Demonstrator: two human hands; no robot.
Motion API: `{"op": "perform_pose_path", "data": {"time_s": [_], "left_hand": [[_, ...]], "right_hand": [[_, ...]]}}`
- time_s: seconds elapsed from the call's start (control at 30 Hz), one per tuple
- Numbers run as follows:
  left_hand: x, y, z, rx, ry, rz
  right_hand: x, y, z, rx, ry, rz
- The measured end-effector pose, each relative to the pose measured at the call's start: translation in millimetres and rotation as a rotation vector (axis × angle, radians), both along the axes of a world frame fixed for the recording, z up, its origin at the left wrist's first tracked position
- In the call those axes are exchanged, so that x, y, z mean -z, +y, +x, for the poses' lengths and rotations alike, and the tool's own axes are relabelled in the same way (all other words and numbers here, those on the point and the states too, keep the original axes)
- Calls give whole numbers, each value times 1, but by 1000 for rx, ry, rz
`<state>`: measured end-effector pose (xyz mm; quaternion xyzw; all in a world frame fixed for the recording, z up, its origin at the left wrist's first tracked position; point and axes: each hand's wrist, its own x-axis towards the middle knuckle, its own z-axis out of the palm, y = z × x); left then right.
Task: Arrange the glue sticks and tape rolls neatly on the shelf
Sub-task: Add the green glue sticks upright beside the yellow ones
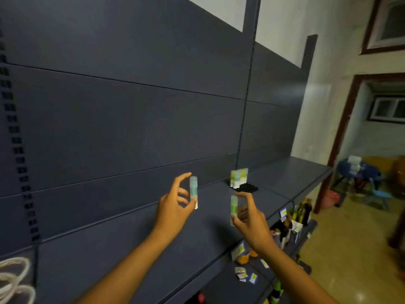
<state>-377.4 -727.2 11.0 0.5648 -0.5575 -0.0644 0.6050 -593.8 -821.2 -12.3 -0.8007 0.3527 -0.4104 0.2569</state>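
My left hand (175, 207) pinches a pale blue-green glue stick (193, 189) upright between thumb and index finger, above the dark blue shelf (131, 242). My right hand (249, 218) holds a second, greener glue stick (233, 207) upright the same way, a little lower and to the right. Farther back on the shelf stands an open glue stick box (238, 177) against the back panel, with a black tray of stick caps (247, 187) in front of it. Clear tape rolls (13, 279) lie at the far left edge.
The shelf's dark back panel (131, 106) fills the view above. Lower shelves at the right carry bottles (303, 210), price tags and small packets (242, 273). A doorway (372, 150) with blue furniture opens at the right over a tiled floor.
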Motion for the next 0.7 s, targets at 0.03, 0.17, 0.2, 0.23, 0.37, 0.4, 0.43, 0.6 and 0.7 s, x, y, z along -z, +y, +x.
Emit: {"op": "perform_pose_path", "data": {"time_s": [0.03, 0.17, 0.2, 0.23, 0.37, 0.4, 0.43, 0.6, 0.7], "left_hand": [[2, -16, -4, 13, -7, -6], [5, -89, -16, 55, -13, -11], [3, -108, -17, 60, -10, -8], [-1, -126, -19, 62, -8, -10], [-16, -199, -26, 68, -14, -27], [-18, -215, -30, 66, -25, -26], [-18, -230, -35, 63, -38, -18], [-8, -296, -64, 78, -76, 10], [-7, -328, -73, 41, -108, 28]], "right_hand": [[1, -13, -4, 12, 1, -1], [0, -74, -19, 53, 22, -36], [-2, -90, -22, 60, 27, -37], [-7, -107, -25, 66, 40, -45], [-23, -170, -37, 104, 23, -61], [-25, -183, -40, 113, 18, -72], [-24, -196, -44, 120, 16, -70], [-17, -256, -61, 107, 1, -28], [-16, -298, -68, 80, -16, -39]]}}
